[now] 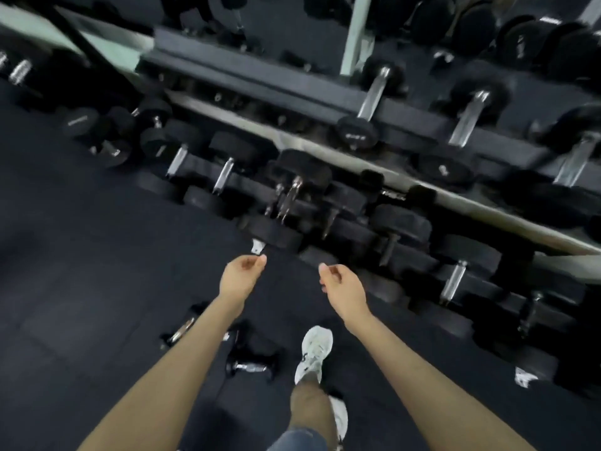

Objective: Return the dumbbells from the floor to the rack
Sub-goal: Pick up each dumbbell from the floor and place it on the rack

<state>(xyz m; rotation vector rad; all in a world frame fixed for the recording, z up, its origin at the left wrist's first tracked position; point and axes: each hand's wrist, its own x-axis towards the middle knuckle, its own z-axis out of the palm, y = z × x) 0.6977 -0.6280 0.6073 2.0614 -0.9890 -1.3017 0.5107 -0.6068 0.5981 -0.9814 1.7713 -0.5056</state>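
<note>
Hands empty at the rack [260, 76], two dumbbells on the floor [81, 255].
Left dumbbell [180, 332] at 7 o'clock, half hidden under the left forearm; right dumbbell [250, 366] at 6 o'clock, near the shoe [313, 351]. Neither is racked yet. Left hand [242, 275] and right hand [341, 288] are out front, fingers loosely curled, holding nothing, probably ready for a pickup. The rack runs from 10 to 3 o'clock, its lower tier crowded with dumbbells.

Gym, tiered dumbbell rack [325, 92] (mostly loaded), dark rubber floor [97, 271]
</note>
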